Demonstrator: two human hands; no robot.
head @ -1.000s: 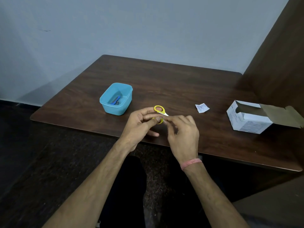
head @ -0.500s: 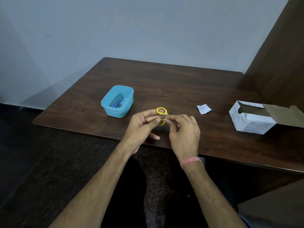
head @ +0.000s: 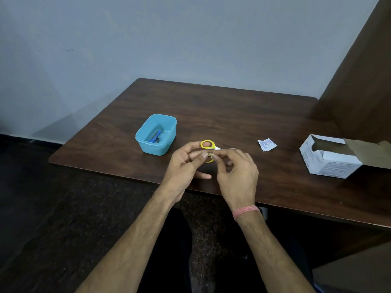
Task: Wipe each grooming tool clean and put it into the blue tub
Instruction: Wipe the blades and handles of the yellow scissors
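Small scissors [head: 208,145] with yellow handle rings and a short metal blade pointing right are held above the near part of the brown table [head: 232,115]. My left hand [head: 184,168] pinches them at the handles between thumb and fingers. My right hand [head: 237,172] has its fingertips curled at the blade, just right of the handles; whether a wipe is between them is hidden. The blue tub [head: 156,135] stands to the left of my hands, with a blue-handled tool [head: 155,137] lying inside.
A small torn white sachet [head: 267,144] lies on the table to the right of my hands. An open white cardboard box [head: 330,159] sits near the right edge. A brown panel rises at the right; the wall is behind.
The blade now shows further out to the right of my right fingertips. Both hands stay together on the scissors; the view has shifted slightly.
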